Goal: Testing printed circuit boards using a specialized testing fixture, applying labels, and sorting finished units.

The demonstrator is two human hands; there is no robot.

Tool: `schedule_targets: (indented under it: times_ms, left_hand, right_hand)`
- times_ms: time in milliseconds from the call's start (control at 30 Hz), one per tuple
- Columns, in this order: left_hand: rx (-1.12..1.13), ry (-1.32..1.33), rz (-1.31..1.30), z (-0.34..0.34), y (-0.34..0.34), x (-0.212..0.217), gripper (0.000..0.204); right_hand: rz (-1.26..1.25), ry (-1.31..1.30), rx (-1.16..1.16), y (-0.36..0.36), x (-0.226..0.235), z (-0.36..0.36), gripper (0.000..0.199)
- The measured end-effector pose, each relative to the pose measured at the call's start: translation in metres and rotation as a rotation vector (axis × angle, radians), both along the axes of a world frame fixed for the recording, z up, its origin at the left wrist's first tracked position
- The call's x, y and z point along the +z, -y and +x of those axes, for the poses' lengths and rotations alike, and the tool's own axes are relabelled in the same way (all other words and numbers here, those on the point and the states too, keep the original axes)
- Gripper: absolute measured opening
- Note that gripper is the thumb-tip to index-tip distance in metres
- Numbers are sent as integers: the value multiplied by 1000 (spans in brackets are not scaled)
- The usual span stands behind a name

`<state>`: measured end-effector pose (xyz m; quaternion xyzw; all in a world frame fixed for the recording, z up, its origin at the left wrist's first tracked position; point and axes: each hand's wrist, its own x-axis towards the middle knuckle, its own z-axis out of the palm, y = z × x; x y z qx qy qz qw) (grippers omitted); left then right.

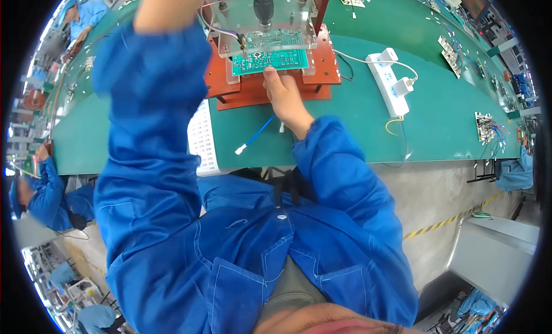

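Note:
A green circuit board lies in a test fixture with a red-brown base, under a raised clear plastic plate. My right hand is closed at the board's near edge, the thumb pointing up against it; the other fingers are mostly hidden. Below this hand a blue wire with a white connector trails onto the green table mat. My left arm is raised beside the fixture, blurred by motion. Only bare wrist shows there; the left hand lies beyond the top edge of the picture.
A white power strip with plugged-in chargers stands right of the fixture. A white sheet with a printed grid lies at the table's near edge. Wired circuit boards rest farther right. Another person in blue sits at the left.

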<state>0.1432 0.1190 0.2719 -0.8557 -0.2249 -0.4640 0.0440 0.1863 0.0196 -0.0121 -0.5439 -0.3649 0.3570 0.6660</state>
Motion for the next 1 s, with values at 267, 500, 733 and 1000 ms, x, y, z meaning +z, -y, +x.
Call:
schedule_targets:
  times_ms: [267, 500, 733, 1000]
  left_hand:
    - [-639, 438, 530, -52, 28, -121, 39]
    - [-45, 32, -272, -267, 82, -252, 19]
    - [132, 75, -1212, -304, 108, -307, 33]
    - [-276, 265, -1805, -285, 98, -311, 25]
  right_hand:
    - [-157, -51, -61, 18, 2, 3, 56]
    - [-155, 1136, -14, 78, 27, 3, 62]
    - [-3, 1451, 62, 91, 59, -70, 32]
    - [57, 927, 294, 57, -5, -121, 24]
